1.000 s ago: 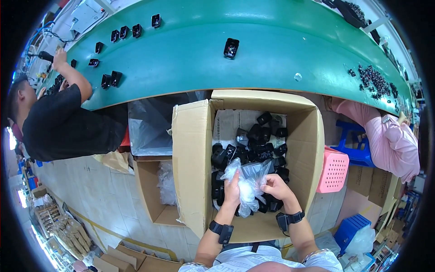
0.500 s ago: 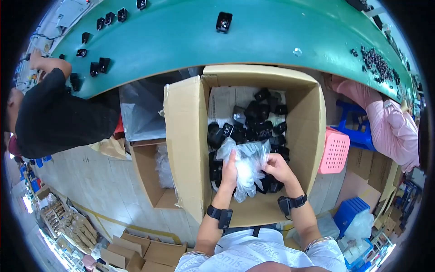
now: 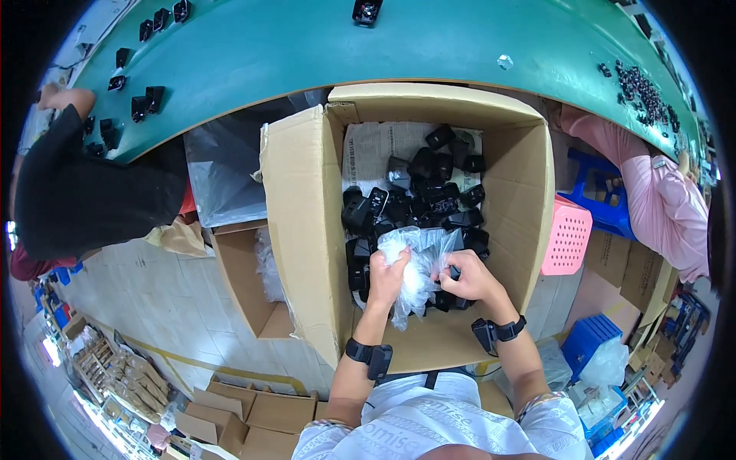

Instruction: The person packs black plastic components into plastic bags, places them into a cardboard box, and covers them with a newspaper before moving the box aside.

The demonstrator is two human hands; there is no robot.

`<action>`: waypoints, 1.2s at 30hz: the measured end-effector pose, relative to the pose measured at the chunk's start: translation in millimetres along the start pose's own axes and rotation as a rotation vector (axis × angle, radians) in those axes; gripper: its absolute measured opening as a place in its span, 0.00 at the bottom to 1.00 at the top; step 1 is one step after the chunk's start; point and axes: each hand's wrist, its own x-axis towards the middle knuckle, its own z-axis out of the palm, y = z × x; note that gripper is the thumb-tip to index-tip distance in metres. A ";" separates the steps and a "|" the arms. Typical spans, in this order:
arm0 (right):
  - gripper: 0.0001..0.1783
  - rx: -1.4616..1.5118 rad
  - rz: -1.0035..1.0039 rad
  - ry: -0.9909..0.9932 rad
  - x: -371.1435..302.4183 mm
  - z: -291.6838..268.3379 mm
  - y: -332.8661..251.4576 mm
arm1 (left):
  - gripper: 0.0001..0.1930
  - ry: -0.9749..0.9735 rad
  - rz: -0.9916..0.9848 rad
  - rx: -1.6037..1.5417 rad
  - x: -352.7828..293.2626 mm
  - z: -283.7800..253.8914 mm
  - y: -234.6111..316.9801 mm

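Observation:
My left hand (image 3: pixel 388 279) grips a crumpled clear plastic bag (image 3: pixel 418 285), its thumb pressed into the film. On the bag's other side, my right hand (image 3: pixel 469 277) pinches an edge between thumb and fingers. Both hands are inside a large open cardboard box (image 3: pixel 518 165), above many loose black plastic housings (image 3: pixel 424 162). Printed paper (image 3: pixel 368 149) lines part of the box's bottom. Whether anything is inside the bag, I cannot tell.
Beyond the box runs a green table (image 3: pixel 291 50) with black housings and a pile of small dark parts (image 3: pixel 644 96). A pink perforated basket (image 3: pixel 566 238) and blue stool (image 3: pixel 602 195) stand right. One person in black sits left, another in pink right.
My left hand has closed more tightly round the bag, bunching its film. My right hand keeps its pinch. The whole view has shifted, so the table sits higher in the picture.

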 end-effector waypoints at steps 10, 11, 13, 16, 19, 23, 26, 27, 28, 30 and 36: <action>0.08 0.014 -0.065 0.088 4.7 7.6 -3.1 | 0.14 0.097 -0.080 -0.185 9.6 -5.9 6.3; 0.08 -0.027 -0.074 0.035 4.3 7.5 -2.3 | 0.14 0.008 -0.028 -0.158 10.1 -0.4 9.0; 0.08 -0.109 -0.072 0.006 4.1 8.9 -4.6 | 0.12 -0.096 -0.141 -0.143 9.8 -0.9 5.4; 0.08 -0.251 -0.085 0.007 -1.5 11.1 -1.7 | 0.11 -0.090 -0.144 0.034 8.6 -9.6 1.9; 0.08 -0.221 -0.070 -0.002 -8.7 12.1 8.6 | 0.07 -0.092 -0.044 0.095 5.6 -0.8 7.9; 0.07 -0.256 0.000 0.024 -12.3 16.7 16.1 | 0.07 -0.111 -0.004 0.131 3.1 6.3 -2.9; 0.10 -0.288 0.113 0.086 -12.5 16.0 23.3 | 0.07 -0.159 -0.112 0.021 3.7 10.0 -18.0; 0.14 -0.338 0.186 0.106 -12.4 14.3 25.7 | 0.07 -0.194 -0.179 -0.079 3.8 11.5 -24.5; 0.14 -0.336 0.187 0.102 -11.2 11.6 26.4 | 0.07 -0.191 -0.181 -0.080 3.0 11.7 -31.3; 0.22 -0.433 0.299 -0.062 -8.6 4.9 27.2 | 0.07 -0.229 -0.253 0.016 1.5 10.0 -44.3; 0.33 -0.303 0.498 0.115 -6.3 22.6 39.8 | 0.07 -0.208 -0.348 -0.098 5.1 15.6 -44.8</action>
